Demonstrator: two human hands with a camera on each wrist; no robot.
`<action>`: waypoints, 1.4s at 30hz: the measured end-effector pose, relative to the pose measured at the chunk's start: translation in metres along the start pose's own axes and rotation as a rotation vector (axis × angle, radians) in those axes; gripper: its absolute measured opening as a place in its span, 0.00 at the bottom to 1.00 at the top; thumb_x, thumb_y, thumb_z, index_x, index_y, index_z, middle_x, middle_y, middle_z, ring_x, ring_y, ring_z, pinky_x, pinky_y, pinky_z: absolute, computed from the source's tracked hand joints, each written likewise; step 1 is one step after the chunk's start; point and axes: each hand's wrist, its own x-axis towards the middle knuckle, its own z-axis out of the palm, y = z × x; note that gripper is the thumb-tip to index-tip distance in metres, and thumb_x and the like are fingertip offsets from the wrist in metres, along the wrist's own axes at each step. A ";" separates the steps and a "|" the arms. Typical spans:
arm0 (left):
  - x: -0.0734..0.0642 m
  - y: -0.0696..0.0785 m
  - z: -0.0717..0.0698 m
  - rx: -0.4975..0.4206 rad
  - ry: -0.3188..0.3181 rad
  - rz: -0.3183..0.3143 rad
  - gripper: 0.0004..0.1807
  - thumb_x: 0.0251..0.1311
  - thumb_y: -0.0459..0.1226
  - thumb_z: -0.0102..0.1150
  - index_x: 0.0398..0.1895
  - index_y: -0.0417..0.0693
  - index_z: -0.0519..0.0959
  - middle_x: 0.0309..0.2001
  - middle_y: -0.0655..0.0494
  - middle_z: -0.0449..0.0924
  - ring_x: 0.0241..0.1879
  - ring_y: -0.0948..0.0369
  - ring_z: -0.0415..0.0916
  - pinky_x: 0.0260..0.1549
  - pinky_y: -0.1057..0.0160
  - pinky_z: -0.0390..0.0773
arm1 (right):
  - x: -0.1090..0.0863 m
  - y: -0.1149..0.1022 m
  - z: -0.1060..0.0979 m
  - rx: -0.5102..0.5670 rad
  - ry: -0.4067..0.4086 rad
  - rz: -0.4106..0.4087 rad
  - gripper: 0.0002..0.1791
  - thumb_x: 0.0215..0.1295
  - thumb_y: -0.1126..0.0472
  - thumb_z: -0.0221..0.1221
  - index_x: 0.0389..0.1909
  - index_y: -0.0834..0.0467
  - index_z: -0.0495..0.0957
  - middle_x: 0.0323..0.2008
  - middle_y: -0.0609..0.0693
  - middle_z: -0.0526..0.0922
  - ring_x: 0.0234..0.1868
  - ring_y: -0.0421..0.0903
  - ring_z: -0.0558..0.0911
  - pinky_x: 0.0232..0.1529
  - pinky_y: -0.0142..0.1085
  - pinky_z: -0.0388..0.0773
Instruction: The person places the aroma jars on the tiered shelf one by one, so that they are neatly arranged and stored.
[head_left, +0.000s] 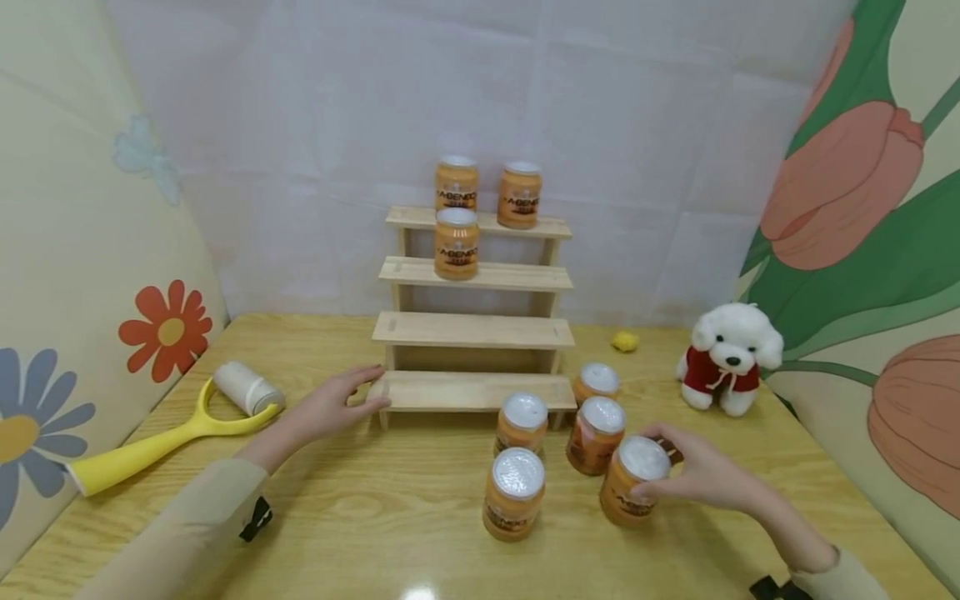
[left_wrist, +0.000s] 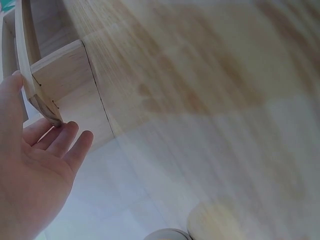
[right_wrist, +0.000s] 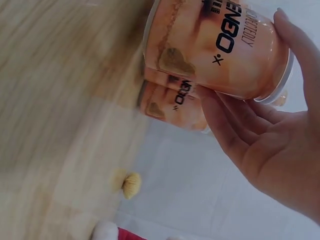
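Pick-up step: right hand (head_left: 701, 479) fingers wrap the jar (head_left: 632, 491); left hand (head_left: 330, 406), fingers relaxed, apparently steadies the shelf (head_left: 472, 390). Next: lift clear of neighbouring jars.

Two bare hands, left hand (head_left: 330, 406) and right hand (head_left: 701, 477), no rings, gloves or watch visible. Both arms in long beige/khaki sleeves, the left sleeve (head_left: 187, 533) pushed up the forearm, the right sleeve (head_left: 840, 579) ending near the wrist. A small black strap or clip (head_left: 257, 518) sits on the left cuff, a similar black piece (head_left: 772, 588) by the right cuff.
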 end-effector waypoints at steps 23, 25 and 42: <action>0.000 -0.002 0.001 -0.002 -0.005 -0.013 0.37 0.64 0.53 0.53 0.66 0.36 0.63 0.66 0.35 0.61 0.61 0.38 0.65 0.57 0.41 0.70 | 0.019 -0.035 -0.020 -0.062 0.445 -0.098 0.26 0.53 0.58 0.69 0.54 0.57 0.74 0.42 0.49 0.81 0.37 0.34 0.77 0.35 0.33 0.78; 0.001 -0.001 0.001 -0.005 -0.006 -0.014 0.37 0.64 0.53 0.53 0.66 0.36 0.63 0.66 0.35 0.61 0.61 0.38 0.65 0.58 0.41 0.70 | 0.023 -0.036 -0.021 -0.072 0.455 -0.070 0.27 0.54 0.56 0.68 0.55 0.57 0.74 0.43 0.49 0.80 0.38 0.37 0.77 0.36 0.34 0.78; -0.002 -0.001 -0.001 -0.009 -0.007 -0.022 0.36 0.64 0.53 0.52 0.67 0.36 0.63 0.67 0.36 0.61 0.62 0.38 0.63 0.59 0.41 0.68 | 0.059 -0.042 -0.018 0.018 0.436 -0.067 0.29 0.55 0.55 0.67 0.58 0.56 0.71 0.48 0.53 0.79 0.43 0.41 0.77 0.41 0.34 0.79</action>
